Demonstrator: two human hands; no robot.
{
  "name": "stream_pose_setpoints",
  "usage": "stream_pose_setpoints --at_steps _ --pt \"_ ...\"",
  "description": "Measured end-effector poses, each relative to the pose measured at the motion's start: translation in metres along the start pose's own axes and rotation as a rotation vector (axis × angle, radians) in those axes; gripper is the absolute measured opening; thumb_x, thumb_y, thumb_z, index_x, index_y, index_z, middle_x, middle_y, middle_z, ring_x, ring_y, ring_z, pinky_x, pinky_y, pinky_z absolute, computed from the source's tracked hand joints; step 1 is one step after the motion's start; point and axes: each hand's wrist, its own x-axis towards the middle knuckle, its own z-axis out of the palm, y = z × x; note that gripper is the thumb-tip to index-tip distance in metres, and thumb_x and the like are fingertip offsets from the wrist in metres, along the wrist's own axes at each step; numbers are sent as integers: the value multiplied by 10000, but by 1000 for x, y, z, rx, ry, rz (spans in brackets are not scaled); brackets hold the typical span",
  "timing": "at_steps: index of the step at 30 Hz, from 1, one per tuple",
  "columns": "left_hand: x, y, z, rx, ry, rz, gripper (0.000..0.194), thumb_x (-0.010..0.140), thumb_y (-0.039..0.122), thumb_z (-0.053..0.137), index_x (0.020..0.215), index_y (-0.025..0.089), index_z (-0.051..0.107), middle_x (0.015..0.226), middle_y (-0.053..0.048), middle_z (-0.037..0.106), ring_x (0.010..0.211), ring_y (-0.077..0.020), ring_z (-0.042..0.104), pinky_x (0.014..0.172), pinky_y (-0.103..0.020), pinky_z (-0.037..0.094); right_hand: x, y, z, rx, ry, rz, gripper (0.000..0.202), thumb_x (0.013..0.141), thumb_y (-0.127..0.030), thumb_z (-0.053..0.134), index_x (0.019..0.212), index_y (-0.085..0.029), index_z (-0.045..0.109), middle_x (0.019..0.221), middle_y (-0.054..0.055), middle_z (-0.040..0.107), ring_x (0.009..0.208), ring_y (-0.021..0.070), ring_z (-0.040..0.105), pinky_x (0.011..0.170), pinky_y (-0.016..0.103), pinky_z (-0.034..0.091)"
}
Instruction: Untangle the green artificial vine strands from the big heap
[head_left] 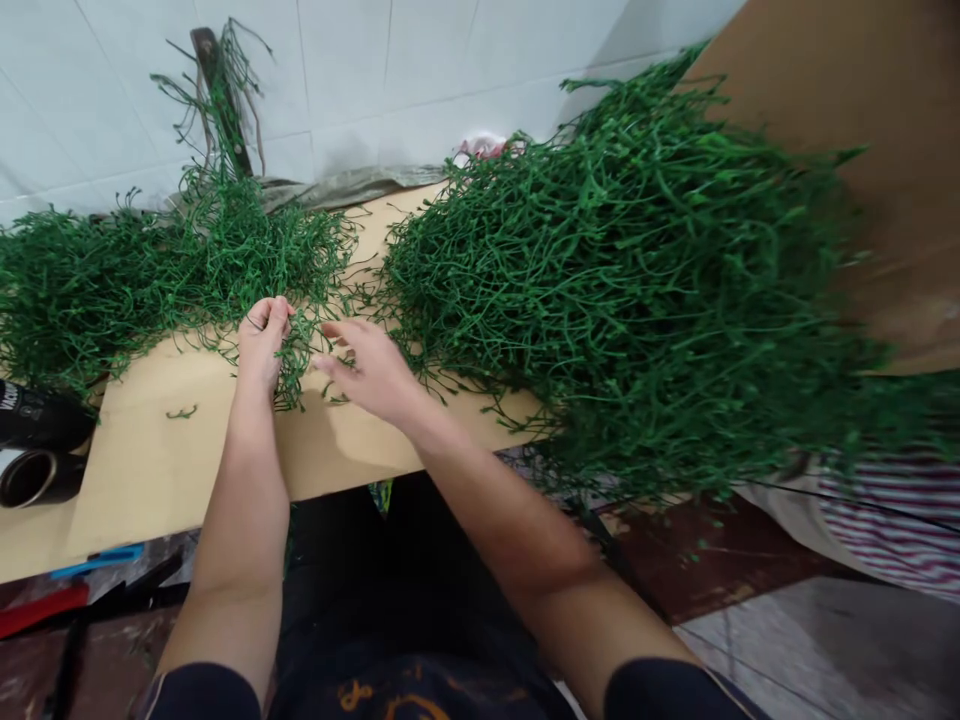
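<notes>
Slender, forked, mid-green stems (292, 368) at the left fingers (279, 308). Right of the right fingers (349, 332), large tangled mound of wiry stems (637, 260): deep green, brighter at the tips. Beneath the fingers, flat board-topped counter (165, 470): plain light tan. Beyond them, smooth tiled wall (420, 50): pale bluish white. Left of them, black cylindrical container (45, 420) with pale lettering. Far right of them, draped cloth (900, 530): maroon and white stripes.

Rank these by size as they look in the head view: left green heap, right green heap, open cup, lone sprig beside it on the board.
1. Right heap
2. Left heap
3. Cup
4. Sprig
</notes>
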Motion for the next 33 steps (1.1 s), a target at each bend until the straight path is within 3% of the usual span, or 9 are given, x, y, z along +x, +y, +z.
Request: stream_pose_setpoints --at_steps 4,10,16,20,24,29,33 --pt "-1 -3 2 -66 -30 -37 442 716 535 632 546 171 449 484 57 352 462 -56 290 461 -206 253 16 -1 26 201 -75 110 181 846 -277 452 771 -142 547 722 30 571 647 116 476 621 258 367" --pt "2 -8 7 15 -9 -1 396 739 452 641 532 163 467 507 54 350 514 -64 320 518 -200 290 12 8 21 289 71 163 266 868 -299 424 655 -168 514 542 -33 410 526 87 343 542 247 257" --pt "6 -10 0 14 19 8 346 797 401 592 561 161 513 519 45 404 519 -73 329 541 -208 297 11 12 10 400 118 156 241 844 -279 457 632 -167 481 600 -17 471 585 89 424 569 239 292" --pt "7 -10 -2 81 2 25 331 822 328 573 547 159 500 514 47 395 523 -77 337 561 -212 300 6 12 5 334 155 207 244 840 -259 459 613 -169 473 585 -19 471 562 84 401 554 240 268" --pt "9 -12 -1 147 -10 34 346 829 281 572 523 156 470 507 49 381 524 -74 338 560 -211 293 -6 3 7 275 141 152 272 847 -245 443 585 -179 421 602 -9 493 591 95 431 578 242 289" --pt "15 -17 -6 12 81 -37 400 829 398 552 520 172 436 469 56 347 445 -71 273 468 -225 237 -8 -2 1 309 196 180 273 867 -279 418 611 -186 433 576 -22 462 542 87 399 550 240 284" --pt "8 -8 -11 -8 -61 9 407 794 522 538 585 172 541 505 37 407 477 -77 332 496 -224 288 3 6 -6 203 194 191 296 856 -282 442 578 -185 402 589 -7 493 552 92 398 557 251 272"
